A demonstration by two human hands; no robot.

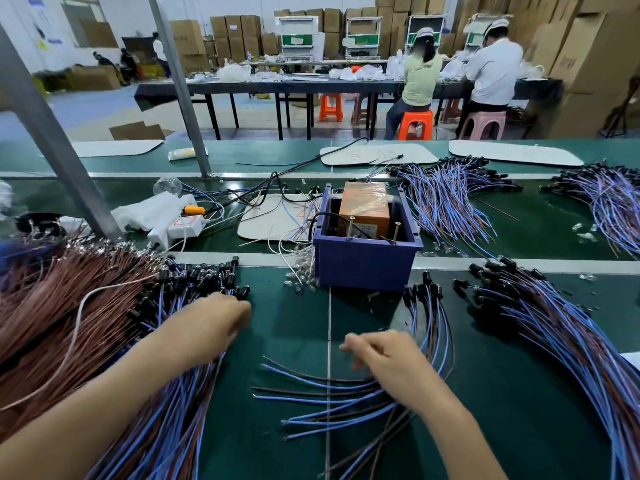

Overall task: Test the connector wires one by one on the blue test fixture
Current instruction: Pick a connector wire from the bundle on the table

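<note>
Head view: we looked down on a green table (pixel 294 327) with the blue test fixture (pixel 365 265) at its middle.
Writing: the orange box (pixel 363 206) standing inside the fixture carried a pale label with dark print, too small for us to read; a white power strip (pixel 183 225) left of the fixture bore a red outlined mark, with no words legible.
Fixture: it was an open-topped blue plastic tub, with two metal pins (pixel 351 228) upright at its front rim and a black cable running over its left rim.
Connector wires (pixel 429 327): these were blue and brown leads, each ending in a black connector; a left heap (pixel 173 410) lay left of the fixture, a small bunch (pixel 329 393) in front of it, a right heap (pixel 554 341) to its right.
Left hand (pixel 211 323): it lay on the left heap, fingers bent down onto the black connectors; we could not tell whether they pinched one.
Right hand (pixel 384 356): it was over the small bunch, in front of the fixture, fingers curled and blurred; we could not tell whether they gripped a wire.
Bulbs (pixel 301 275): small and clear, they lay against the fixture's front left corner.
</note>
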